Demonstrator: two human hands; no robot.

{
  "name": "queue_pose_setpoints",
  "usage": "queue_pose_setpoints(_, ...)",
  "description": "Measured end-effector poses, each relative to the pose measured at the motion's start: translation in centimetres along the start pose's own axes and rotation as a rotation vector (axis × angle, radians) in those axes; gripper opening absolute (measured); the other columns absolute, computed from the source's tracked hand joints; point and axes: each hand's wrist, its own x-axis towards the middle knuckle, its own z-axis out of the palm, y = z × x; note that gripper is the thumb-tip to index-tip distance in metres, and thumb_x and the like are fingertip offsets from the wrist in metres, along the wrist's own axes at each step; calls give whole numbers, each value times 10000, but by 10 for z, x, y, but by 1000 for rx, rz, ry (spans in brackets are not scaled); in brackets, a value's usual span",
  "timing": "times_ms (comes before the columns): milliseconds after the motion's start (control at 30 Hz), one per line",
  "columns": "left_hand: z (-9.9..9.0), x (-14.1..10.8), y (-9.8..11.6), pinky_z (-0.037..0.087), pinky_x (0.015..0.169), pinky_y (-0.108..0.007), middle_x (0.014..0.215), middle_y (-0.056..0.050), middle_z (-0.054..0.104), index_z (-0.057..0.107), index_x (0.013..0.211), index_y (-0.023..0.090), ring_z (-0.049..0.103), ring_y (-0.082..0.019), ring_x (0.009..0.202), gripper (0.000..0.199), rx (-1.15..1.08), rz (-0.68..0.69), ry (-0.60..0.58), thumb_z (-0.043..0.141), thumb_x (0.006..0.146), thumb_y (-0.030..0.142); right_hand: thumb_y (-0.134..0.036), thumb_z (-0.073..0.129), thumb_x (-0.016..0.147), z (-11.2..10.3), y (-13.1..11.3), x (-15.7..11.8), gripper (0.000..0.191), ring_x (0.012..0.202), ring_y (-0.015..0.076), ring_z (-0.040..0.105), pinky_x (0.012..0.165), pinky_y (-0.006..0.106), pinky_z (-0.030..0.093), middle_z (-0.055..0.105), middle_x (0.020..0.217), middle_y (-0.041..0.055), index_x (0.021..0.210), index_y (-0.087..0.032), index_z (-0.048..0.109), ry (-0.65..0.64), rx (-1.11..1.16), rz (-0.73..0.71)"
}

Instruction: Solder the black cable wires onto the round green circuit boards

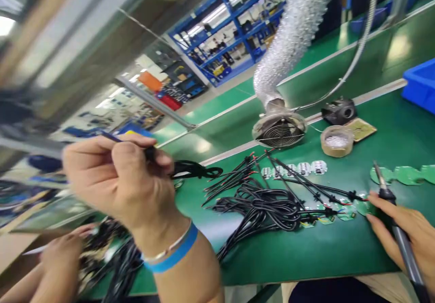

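My left hand, with a blue band at its wrist, is raised over the left of the bench. Its fingers are closed on a black cable, whose looped part shows beyond the knuckles. In my right hand, at the right edge, is a soldering iron, its tip pointing up and away. The thumb and index fingertips are beside a strip of small round green circuit boards with wires on them. A pile of black cables with red-tipped ends lies between the hands.
Behind the cables are white circuit boards, a fume extractor on a silver duct, and a solder wire roll. More green boards and a blue bin stand right. A co-worker's hands are at the left.
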Motion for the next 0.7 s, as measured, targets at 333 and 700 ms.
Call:
queue_pose_setpoints(333,105,-194,92,397,543,-252,763,-21,603,548,862,171,535,-132,625,36,-230,87,-1389,514,862,160,-311,648,895,-2,-40,27,251,702,124,695,664,199,596,715,866,8,1123,-209,617,278,167,296)
queue_pose_setpoints(700,118,-163,79,399,553,-225,680,4,591,646,872,136,519,-98,573,392,-635,-1039,-1758,736,744,495,-216,646,907,-6,-49,33,151,696,95,688,638,151,575,716,889,0,1057,-221,629,294,230,228)
